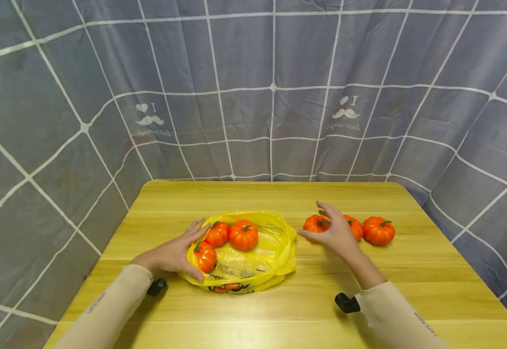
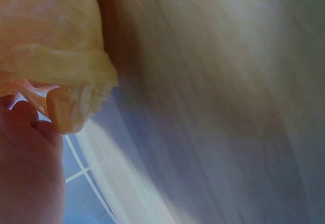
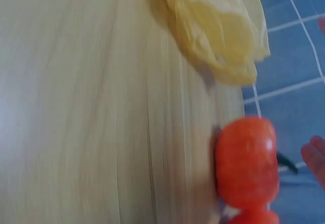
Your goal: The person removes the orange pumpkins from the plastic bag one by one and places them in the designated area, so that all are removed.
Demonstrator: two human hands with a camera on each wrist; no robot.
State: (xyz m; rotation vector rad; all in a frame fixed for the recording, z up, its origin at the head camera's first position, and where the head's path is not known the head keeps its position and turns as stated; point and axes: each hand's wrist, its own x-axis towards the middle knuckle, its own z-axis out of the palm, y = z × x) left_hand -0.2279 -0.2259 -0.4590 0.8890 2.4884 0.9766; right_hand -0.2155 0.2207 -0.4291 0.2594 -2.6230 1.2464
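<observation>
A yellow plastic bag (image 1: 275, 271) lies on the table with its mouth spread wide. Inside it, towards the left, sit three small orange pumpkins, one of them at the back (image 1: 243, 235). My left hand (image 1: 172, 254) rests against the bag's left rim, thumb and fingers spread along it. To the right of the bag, my right hand (image 1: 339, 236) reaches over a row of three more pumpkins, thumb and fingers wide apart around the leftmost pumpkin (image 1: 314, 224). That hand partly covers the middle pumpkin (image 1: 355, 228). In the right wrist view, a pumpkin (image 3: 247, 163) appears apart from the fingertips (image 3: 316, 155).
The rightmost pumpkin (image 1: 378, 230) stands beside the middle one. All of this is on a wooden table (image 1: 253, 320) with rounded far corners. A grey curtain (image 1: 244, 58) with white grid lines surrounds the table at the back and both sides.
</observation>
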